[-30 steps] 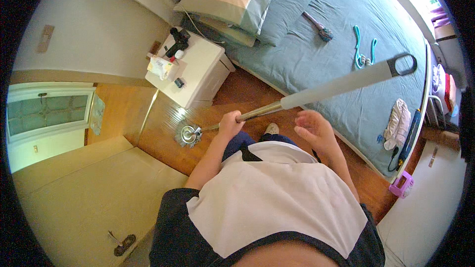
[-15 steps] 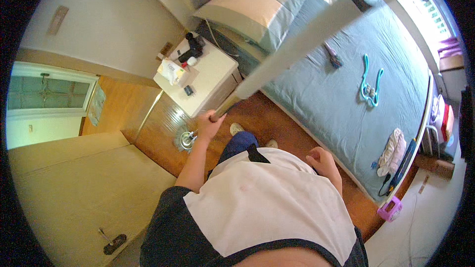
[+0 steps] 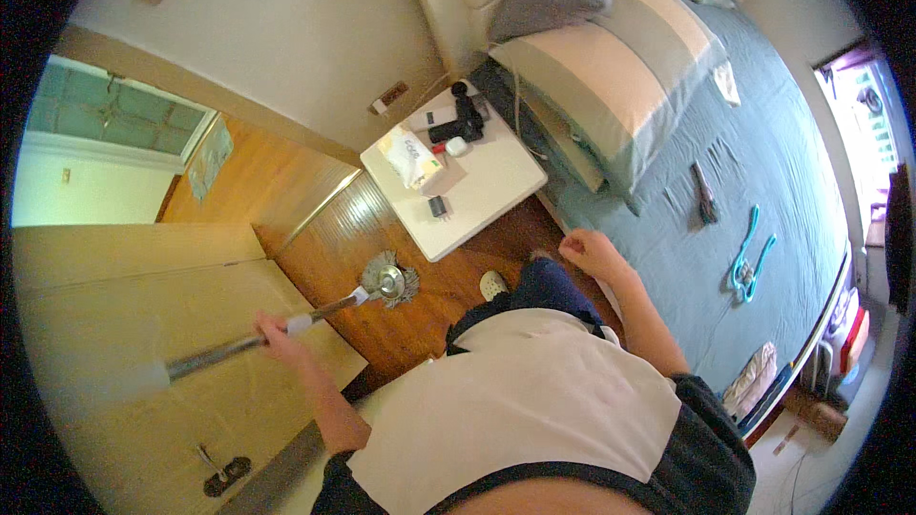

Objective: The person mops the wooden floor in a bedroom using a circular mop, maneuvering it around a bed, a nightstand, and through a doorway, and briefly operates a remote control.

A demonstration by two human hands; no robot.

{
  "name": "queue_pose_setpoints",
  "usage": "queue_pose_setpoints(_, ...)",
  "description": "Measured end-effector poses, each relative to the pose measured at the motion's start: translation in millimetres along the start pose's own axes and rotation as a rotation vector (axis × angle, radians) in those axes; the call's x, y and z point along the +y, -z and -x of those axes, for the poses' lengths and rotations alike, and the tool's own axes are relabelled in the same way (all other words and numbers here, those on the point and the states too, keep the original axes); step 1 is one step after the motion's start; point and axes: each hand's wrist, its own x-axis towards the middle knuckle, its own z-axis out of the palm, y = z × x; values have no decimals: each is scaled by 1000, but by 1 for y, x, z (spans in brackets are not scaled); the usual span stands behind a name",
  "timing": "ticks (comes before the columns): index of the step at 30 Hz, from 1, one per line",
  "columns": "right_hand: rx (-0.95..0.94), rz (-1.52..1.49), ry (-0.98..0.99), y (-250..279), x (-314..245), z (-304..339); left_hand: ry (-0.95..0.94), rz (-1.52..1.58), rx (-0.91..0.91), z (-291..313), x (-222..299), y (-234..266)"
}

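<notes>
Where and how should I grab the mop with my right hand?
Probably on the bare metal pole between your left hand and the mop head, coming from the right and wrapping around it. That stretch is slim, straight and uncovered, and slants down toward the mop head, nearer your right hand than the upper end, which reaches away to the left.

The left grip (image 3: pixel 276 336) has swung the mop handle (image 3: pixel 221 357) from over the bed (image 3: pixel 668 272) across to the door (image 3: pixel 114 305).
</notes>
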Motion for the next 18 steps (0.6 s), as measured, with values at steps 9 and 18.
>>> queue_pose_setpoints(9,27,141,199,-49,-63,-327,-45,43,225,23,-11,28)
queue_pose_setpoints(18,-166,633,112,-133,-84,-477,-183,-120,117,49,-10,-11)
